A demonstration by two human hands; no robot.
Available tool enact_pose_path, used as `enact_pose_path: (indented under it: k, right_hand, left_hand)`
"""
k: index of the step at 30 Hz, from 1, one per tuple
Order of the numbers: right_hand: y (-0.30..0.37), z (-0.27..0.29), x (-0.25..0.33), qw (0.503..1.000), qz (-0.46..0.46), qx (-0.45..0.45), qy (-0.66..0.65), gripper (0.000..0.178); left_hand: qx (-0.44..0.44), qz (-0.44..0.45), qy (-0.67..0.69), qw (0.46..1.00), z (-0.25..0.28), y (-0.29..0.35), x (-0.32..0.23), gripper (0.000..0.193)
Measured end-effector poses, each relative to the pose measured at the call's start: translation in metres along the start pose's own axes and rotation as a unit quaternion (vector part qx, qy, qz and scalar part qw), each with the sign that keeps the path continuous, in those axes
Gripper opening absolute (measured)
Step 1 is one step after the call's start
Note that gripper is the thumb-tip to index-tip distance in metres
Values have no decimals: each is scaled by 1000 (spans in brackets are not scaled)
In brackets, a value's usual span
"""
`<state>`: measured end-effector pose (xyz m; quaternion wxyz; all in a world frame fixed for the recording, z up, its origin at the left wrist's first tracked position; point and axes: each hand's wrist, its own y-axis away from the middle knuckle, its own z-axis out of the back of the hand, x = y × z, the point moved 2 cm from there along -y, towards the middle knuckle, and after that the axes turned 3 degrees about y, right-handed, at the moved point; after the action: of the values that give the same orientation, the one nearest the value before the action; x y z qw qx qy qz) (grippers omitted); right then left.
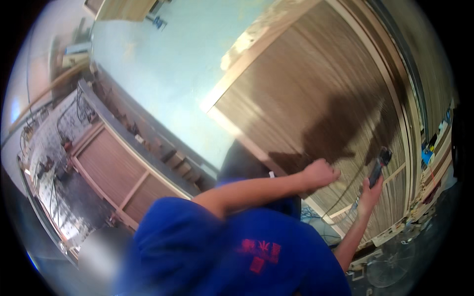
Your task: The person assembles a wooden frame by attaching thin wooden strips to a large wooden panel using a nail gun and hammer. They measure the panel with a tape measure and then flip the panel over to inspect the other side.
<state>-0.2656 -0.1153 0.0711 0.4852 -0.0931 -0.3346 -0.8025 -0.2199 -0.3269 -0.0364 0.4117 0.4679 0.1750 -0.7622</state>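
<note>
Handheld tool, its head blurred, clasped in right hand; left hand balled, palm hidden.

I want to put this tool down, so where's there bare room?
The large wood panel is bare beyond the left hand, though partly shadowed; so is the pale floor between it and the left bench. That bench is crowded with a smaller framed panel and dark items.

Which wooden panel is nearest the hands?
The panel on the right: the left hand and right hand are over it. The panel on the left lies away from both.
</note>
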Motion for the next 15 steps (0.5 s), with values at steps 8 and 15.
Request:
enact_pose_path:
  k: [8, 15]
  right_hand:
    - [-1, -125, 40, 986, 156, 5, 60, 67]
    - [8, -160, 39, 968, 222, -33, 115, 76]
  left_hand:
    - [-192, 181, 121, 957, 173, 99, 32, 22]
    - [-331, 74, -8, 941, 159, 123, 16, 14]
